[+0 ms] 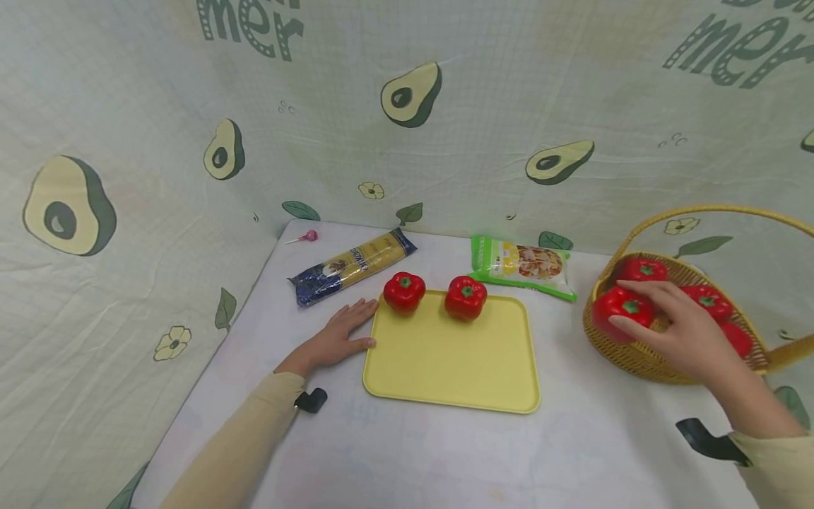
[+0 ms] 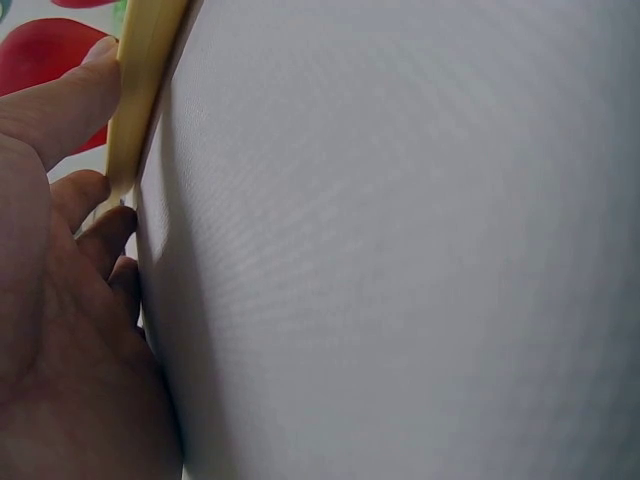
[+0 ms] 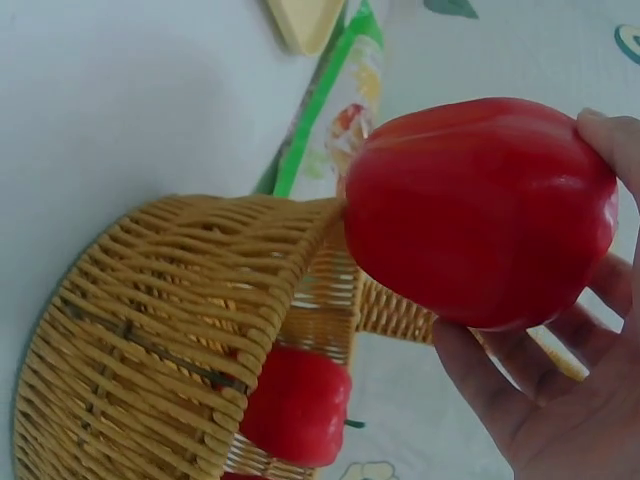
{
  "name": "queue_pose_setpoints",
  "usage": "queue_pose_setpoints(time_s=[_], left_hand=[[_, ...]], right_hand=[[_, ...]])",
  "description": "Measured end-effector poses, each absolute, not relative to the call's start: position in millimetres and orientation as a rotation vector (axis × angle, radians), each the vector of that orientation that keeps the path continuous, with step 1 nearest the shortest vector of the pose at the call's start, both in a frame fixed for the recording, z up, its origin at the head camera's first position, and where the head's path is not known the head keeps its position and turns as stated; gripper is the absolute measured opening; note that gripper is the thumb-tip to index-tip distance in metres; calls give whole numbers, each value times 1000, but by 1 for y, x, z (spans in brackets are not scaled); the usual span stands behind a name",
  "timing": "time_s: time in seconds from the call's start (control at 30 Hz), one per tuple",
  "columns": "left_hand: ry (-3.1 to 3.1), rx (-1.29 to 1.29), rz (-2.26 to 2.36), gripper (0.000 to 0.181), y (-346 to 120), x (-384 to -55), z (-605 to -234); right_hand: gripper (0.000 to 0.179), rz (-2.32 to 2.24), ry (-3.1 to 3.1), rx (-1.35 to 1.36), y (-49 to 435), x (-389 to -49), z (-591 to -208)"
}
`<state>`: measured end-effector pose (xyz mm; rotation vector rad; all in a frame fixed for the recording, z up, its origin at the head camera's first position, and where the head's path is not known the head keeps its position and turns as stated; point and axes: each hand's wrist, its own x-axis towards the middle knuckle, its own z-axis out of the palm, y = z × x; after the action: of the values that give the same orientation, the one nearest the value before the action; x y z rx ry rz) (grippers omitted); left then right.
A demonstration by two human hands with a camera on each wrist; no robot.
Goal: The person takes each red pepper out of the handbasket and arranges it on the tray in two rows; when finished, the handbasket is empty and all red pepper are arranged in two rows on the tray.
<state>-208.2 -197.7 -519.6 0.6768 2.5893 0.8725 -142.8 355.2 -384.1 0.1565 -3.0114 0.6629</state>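
Note:
My right hand grips a red bell pepper between thumb and fingers, at the left rim of a wicker basket. In the right wrist view the held pepper is above the basket's rim, and another pepper lies inside. My left hand rests with its fingers extended at the left edge of a yellow tray; in the left wrist view its thumb touches the tray's rim. Two red bell peppers, one at the left and one further right, sit along the tray's far side.
Behind the tray lie a blue-and-gold pasta packet and a green-and-white food bag. A pink lollipop is at the far left corner. The basket's tall handle arches up over it. Patterned cloth hangs behind the white table.

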Motion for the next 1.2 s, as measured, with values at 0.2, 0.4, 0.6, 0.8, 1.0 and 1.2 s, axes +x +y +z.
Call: queue_pose_setpoints(time_s=[0.2,0.4,0.6,0.8,1.0,1.2], left_hand=[[2593,683,879,83,-198,-209,-521],[2590,696,887,83,-199,-209,-521],[2586,690,887,83,-199,-209,-520],[2587,679,893,83,-198,-209,-520],[2585,679,890,84,-197,-209,-519],[2587,670,876,84,-198,-210,-520]], right_hand=[[75,667,-2997,155,343,-141,-388],[74,691,-2970,199,332,-139,-397],[72,736,-2955,242,323,-139,-401],[69,765,-2953,253,316,-141,-406],[70,788,-2957,292,309,-144,-410],[68,803,-2941,326,301,-149,-416]])
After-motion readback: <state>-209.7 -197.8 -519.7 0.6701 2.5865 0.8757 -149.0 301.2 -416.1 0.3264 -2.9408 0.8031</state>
